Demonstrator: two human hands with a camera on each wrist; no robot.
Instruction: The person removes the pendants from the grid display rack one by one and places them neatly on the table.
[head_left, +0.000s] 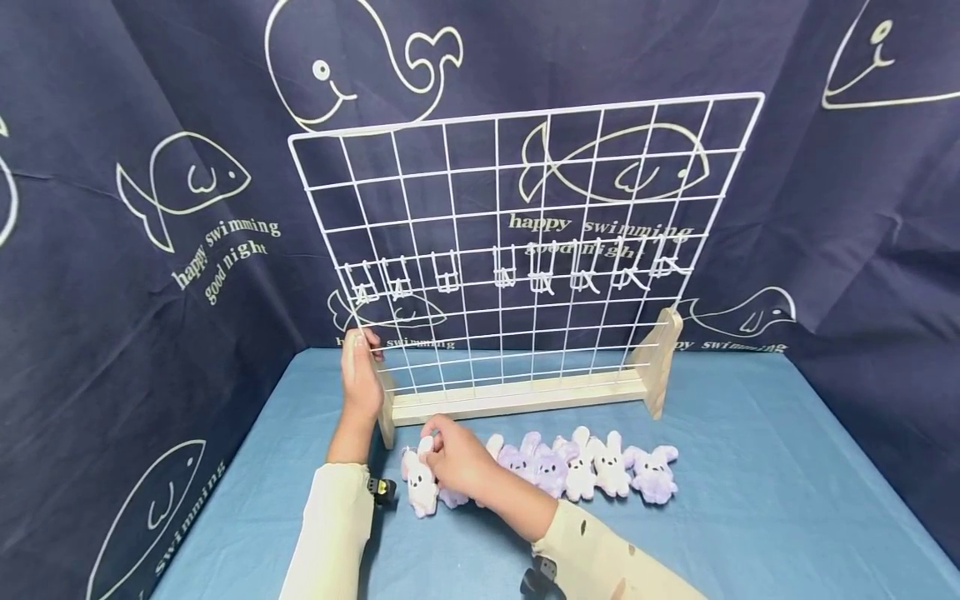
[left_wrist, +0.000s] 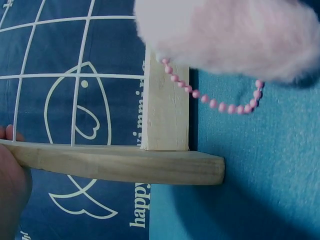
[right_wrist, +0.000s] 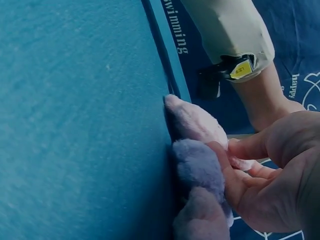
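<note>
My left hand grips the left wooden end of the stand that bears a white wire grid. In the left wrist view its fingers show behind the grid's edge. Among the row of plush toys, my right hand pinches the upper part of the leftmost plush bunny, which is white and pinkish. In the right wrist view, thumb and fingers close on this bunny beside a purple plush bunny. A pink bead chain hangs below pink fur in the left wrist view.
Several white wire hooks hang in a row across the grid. More white and purple plush bunnies lie along the blue tabletop, ending with a purple one at right. Dark fabric with fish drawings surrounds the table.
</note>
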